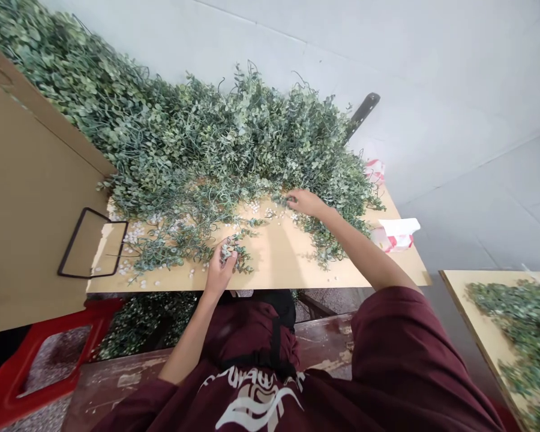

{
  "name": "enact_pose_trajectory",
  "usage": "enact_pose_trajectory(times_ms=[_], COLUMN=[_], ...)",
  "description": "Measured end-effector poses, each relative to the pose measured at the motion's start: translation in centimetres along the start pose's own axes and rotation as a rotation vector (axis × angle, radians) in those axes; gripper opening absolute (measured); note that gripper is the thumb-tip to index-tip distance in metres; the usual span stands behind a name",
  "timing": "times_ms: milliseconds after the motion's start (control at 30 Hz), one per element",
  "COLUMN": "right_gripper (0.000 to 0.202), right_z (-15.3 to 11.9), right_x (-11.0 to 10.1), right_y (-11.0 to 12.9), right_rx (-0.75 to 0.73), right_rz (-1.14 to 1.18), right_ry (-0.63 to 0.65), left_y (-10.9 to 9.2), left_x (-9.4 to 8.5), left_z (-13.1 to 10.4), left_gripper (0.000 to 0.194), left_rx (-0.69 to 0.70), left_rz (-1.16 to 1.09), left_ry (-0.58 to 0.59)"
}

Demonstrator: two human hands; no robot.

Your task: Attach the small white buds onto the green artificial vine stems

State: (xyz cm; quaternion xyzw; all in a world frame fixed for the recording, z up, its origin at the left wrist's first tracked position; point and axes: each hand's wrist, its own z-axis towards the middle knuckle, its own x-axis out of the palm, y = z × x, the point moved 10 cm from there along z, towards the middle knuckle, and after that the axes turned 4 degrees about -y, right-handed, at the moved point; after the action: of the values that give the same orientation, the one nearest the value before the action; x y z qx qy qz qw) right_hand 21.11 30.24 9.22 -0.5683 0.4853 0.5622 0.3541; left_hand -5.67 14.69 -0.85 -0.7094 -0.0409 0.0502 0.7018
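Note:
Near the table's front edge, my left hand (221,269) is closed round a small green leafy sprig (240,255). My right hand (303,202) reaches to the back of the bare tabletop, its fingers pinched at the edge of the foliage; what they hold, if anything, is too small to make out. A large heap of artificial green leaves (234,132) covers the rear of the wooden table (279,264). Small white pieces (137,231) lie scattered on the left, and a few (254,207) sit between my hands.
A cardboard box (31,198) and a black wire frame (92,243) stand at the left, above a red stool (13,384). Tissue packs (396,234) lie at the table's right end. Behind the heap a dark perforated bar (363,115) sticks up. Another table (472,300) bears more foliage.

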Motion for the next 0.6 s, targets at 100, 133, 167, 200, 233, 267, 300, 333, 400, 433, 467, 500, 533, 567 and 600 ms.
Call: enact_pose_trajectory(times_ms=[100, 133, 167, 200, 233, 267, 300, 333, 400, 433, 467, 500, 533, 567, 600], right_gripper=[0.028, 0.028, 0.028, 0.03, 0.032, 0.035, 0.038, 0.04, 0.039, 0.038, 0.037, 0.037, 0.037, 0.036, 0.035], right_z=[0.0, -0.1, -0.3, -0.6, -1.1, -1.7, -2.7, -3.7, -5.4, -5.7, -5.7, -5.7, -5.6, -5.6, -5.6], right_x=[-4.7, -6.3, -7.9, -9.5, -11.1, -12.7, -14.2, -15.3, -16.4, -16.2, -15.6, -14.7, -13.9, -13.3, -13.1], right_y=[-1.4, -2.3, -3.4, -4.7, -6.2, -7.9, -9.6, -11.3, -14.2, -15.6, -16.9, -18.0, -18.8, -19.1, -18.8], right_rx=[-0.021, -0.006, 0.025, 0.065, 0.115, 0.176, 0.241, 0.306, 0.428, 0.485, 0.532, 0.57, 0.588, 0.569, 0.519], right_rz=[0.218, 0.276, 0.321, 0.351, 0.364, 0.358, 0.331, 0.288, 0.187, 0.152, 0.14, 0.14, 0.141, 0.13, 0.105], right_ry=[-0.178, -0.241, -0.312, -0.394, -0.499, -0.626, -0.768, -0.896, -1.051, -1.041, -0.987, -0.911, -0.838, -0.788, -0.766], left_y=[0.0, 0.0, 0.0, -0.1, -0.2, -0.2, -0.3, -0.4, -0.5, -0.5, -0.5, -0.5, -0.5, -0.5, -0.5], left_x=[-0.1, -0.1, -0.1, 0.0, 0.0, 0.0, 0.0, 0.0, 0.0, 0.0, 0.0, 0.0, -0.1, -0.1, -0.1], left_z=[0.0, 0.0, 0.1, 0.1, 0.1, 0.1, 0.1, 0.1, 0.1, 0.1, 0.1, 0.1, 0.1, 0.1, 0.1], left_gripper=[0.052, 0.052, 0.051, 0.051, 0.051, 0.051, 0.05, 0.05, 0.051, 0.051, 0.051, 0.051, 0.051, 0.051, 0.051], left_rx=[-0.003, -0.003, -0.003, -0.003, -0.003, -0.001, 0.002, 0.005, 0.007, 0.003, 0.0, -0.002, -0.002, 0.001, 0.006], left_rz=[0.0, -0.003, -0.005, -0.006, -0.004, -0.003, -0.004, -0.005, -0.008, -0.005, -0.001, 0.005, 0.011, 0.016, 0.018], left_ry=[-0.013, -0.015, -0.016, -0.015, -0.015, -0.014, -0.014, -0.012, -0.01, -0.009, -0.009, -0.011, -0.014, -0.017, -0.02])
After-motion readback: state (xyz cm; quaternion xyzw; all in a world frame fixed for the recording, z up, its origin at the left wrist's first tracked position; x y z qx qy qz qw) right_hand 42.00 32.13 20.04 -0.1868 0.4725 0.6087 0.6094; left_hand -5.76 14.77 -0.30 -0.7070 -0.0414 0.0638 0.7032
